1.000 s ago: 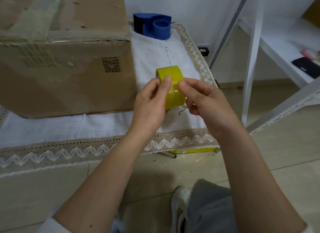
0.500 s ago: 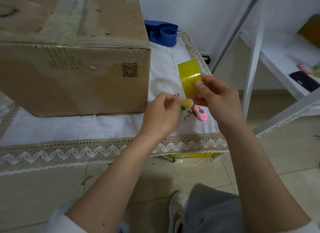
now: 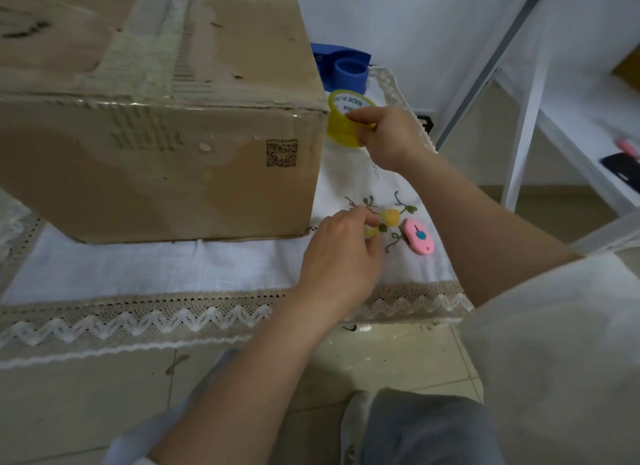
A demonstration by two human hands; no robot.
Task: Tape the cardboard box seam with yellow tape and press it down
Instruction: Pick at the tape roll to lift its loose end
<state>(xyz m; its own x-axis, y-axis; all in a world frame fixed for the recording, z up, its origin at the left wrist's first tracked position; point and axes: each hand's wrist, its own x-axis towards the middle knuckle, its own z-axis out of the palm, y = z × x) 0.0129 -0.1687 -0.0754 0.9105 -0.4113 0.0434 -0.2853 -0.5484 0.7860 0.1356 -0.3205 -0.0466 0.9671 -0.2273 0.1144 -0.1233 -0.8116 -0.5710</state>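
A large cardboard box (image 3: 156, 170) stands on the cloth-covered table, its top seam (image 3: 156, 31) covered by old, worn clear tape. My right hand (image 3: 388, 135) grips the yellow tape roll (image 3: 343, 125) just beside the box's upper right corner. Lower down, over the cloth in front of the box's right end, my left hand (image 3: 341, 256) pinches a small yellow tape end (image 3: 372, 232) between thumb and fingers. I cannot make out a stretched strip between the roll and that end.
A pink utility knife (image 3: 419, 236) lies on the embroidered white cloth (image 3: 138, 267) right of my left hand. A blue tape dispenser (image 3: 344, 69) sits behind the box. A white shelf frame (image 3: 523, 118) with a black phone (image 3: 623, 168) stands at right.
My right hand has carried the roll up and away to the box's corner, turning it. My left hand has stayed low with the tape end. The view has moved closer.
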